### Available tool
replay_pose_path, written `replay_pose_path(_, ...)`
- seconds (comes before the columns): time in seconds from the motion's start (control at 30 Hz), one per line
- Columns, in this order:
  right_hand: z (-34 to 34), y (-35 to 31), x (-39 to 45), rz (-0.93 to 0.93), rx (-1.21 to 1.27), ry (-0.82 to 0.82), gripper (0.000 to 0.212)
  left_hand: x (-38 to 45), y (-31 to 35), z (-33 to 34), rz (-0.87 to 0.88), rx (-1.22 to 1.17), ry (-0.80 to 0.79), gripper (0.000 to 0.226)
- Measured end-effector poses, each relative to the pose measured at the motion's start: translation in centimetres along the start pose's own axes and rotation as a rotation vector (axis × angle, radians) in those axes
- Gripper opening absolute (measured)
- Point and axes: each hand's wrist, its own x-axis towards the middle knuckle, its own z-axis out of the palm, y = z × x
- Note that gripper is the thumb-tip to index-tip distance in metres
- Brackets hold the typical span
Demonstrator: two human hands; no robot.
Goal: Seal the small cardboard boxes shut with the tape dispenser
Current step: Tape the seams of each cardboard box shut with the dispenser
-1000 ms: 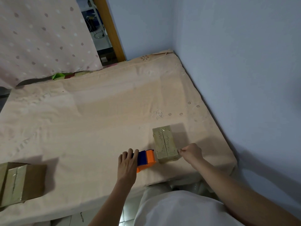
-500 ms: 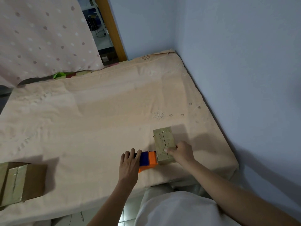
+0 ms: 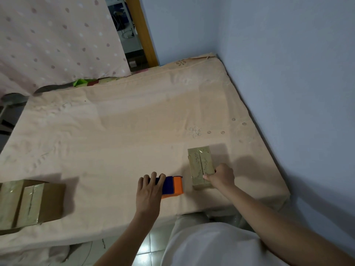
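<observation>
Far left, a larger brown cardboard box with glossy tape down its top seam [image 3: 30,204] is sitting at the near edge of the bed [image 3: 115,131], well apart from the action; judging by that tape, it is already sealed and parked out of the way. Moving toward the middle, the left hand [image 3: 148,191] is lying over the blue-and-orange plastic tape dispenser [image 3: 172,186], fingers draped across its blue body and curling over the far side, so the hand is grasping the tool while it is resting on the peach bedsheet. The orange end is pointing at the next box, just beside it but not touching, probably so the tape can be run onto it with little travel. Further right, the small green-brown cardboard box with a patterned top [image 3: 200,166] is standing near the front edge of the bed, its two top flaps meeting along a centre seam. The right hand [image 3: 221,176] is gripping the box's near right corner, thumb on top and fingers wrapped down the side, evidently steadying it on the soft mattress and keeping the flaps closed. Whether tape is already covering this seam cannot be told. Beyond, the blue wall is closing off the right side.
</observation>
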Motion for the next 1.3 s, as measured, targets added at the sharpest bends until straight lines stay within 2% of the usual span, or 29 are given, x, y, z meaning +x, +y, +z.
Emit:
replay_pose_path(0.13, 0.1, 0.1, 0.1, -0.004, -0.004, 0.003, 0.046, 0.9, 1.6, -1.5, -0.053, 0.084, -0.133, 0.076)
replay_pose_path(0.33, 0.1, -0.1, -0.1, -0.003, 0.001, 0.01, 0.046, 3.5, 3.5, -2.7, -0.023, 0.201, -0.207, 0.069)
replay_pose_path(0.43, 0.1, -0.2, -0.4, -0.014, -0.005, 0.016, 0.042, 4.2, 2.9, -2.0, -0.033, 0.333, -0.294, 0.064)
replay_pose_path(0.47, 0.1, -0.2, -0.5, -0.021, -0.002, 0.018, 0.041, 4.4, 2.1, -1.4, -0.085, 0.304, -0.323, 0.061)
replay_pose_path(0.6, 0.2, 0.0, -0.4, -0.02, 0.013, 0.02, 0.042, 5.0, -0.6, 0.1, -0.372, -0.02, -0.344, 0.039)
replay_pose_path(0.73, 0.2, 0.5, 0.0, -0.021, 0.018, 0.012, 0.046, 5.6, -1.4, 0.9, -0.462, -0.355, -0.41, 0.03)
replay_pose_path(0.87, -0.4, 0.5, -0.2, -0.036, 0.018, -0.03, 0.037, 5.3, -0.8, 1.3, -0.575, -0.561, -0.393, 0.021)
replay_pose_path(0.97, -0.9, 0.4, -0.3, -0.018, 0.023, -0.032, 0.041, 4.9, 0.7, 1.2, -0.601, -0.592, -0.205, 0.022)
replay_pose_path(1.03, -1.0, 0.3, -0.4, 0.004, 0.032, -0.038, 0.043, 4.8, 2.2, 0.9, -0.588, -0.754, -0.021, 0.03)
replay_pose_path(1.07, -1.0, 0.3, -0.4, 0.01, 0.035, -0.041, 0.044, 4.8, 3.0, 0.8, -0.613, -0.913, -0.018, 0.031)
replay_pose_path(1.1, -1.0, 0.3, -0.4, 0.013, 0.036, -0.041, 0.043, 4.9, 3.8, 0.6, -0.66, -1.129, -0.1, 0.028)
replay_pose_path(1.17, -0.9, 0.3, -0.4, 0.012, 0.036, -0.043, 0.04, 4.6, 5.3, -0.1, -0.745, -1.621, -0.377, 0.023)
replay_pose_path(1.2, -0.9, 0.3, -0.4, 0.011, 0.039, -0.045, 0.039, 4.4, 5.8, -0.5, -0.768, -1.793, -0.48, 0.018)
replay_pose_path(1.3, -0.7, 0.3, -0.4, 0.005, 0.039, -0.051, 0.038, 4.2, 6.8, -0.9, -0.81, -2.004, -0.535, 0.018)
